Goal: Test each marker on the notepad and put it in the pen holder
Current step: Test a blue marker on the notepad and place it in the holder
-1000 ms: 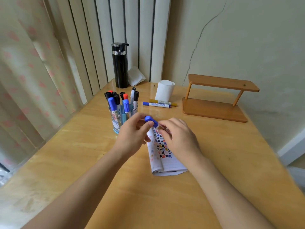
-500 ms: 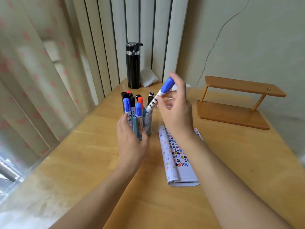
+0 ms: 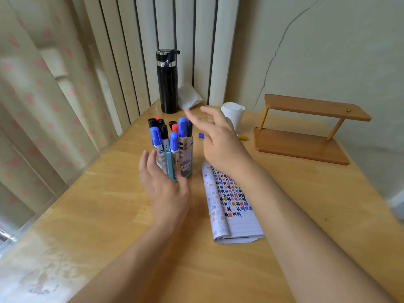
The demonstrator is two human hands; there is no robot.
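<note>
Holds the left hand (image 3: pixel 162 184) open, fingers straight, at 7 o'clock of the clear pen holder (image 3: pixel 184 168); cannot tell whether touching. Shows capped markers (image 3: pixel 155 136) upright in the holder, a blue marker (image 3: pixel 183 127) tallest toward 1 o'clock. Spreads the right hand (image 3: pixel 216 138) empty at the holder's 3 o'clock, with the notepad (image 3: pixel 231 204) flat on the desk (image 3: pixel 109 204) at 5 o'clock.

Markers (image 3: pixel 183 132) in holder (image 3: pixel 185 162), notepad (image 3: pixel 234 206) right.
</note>
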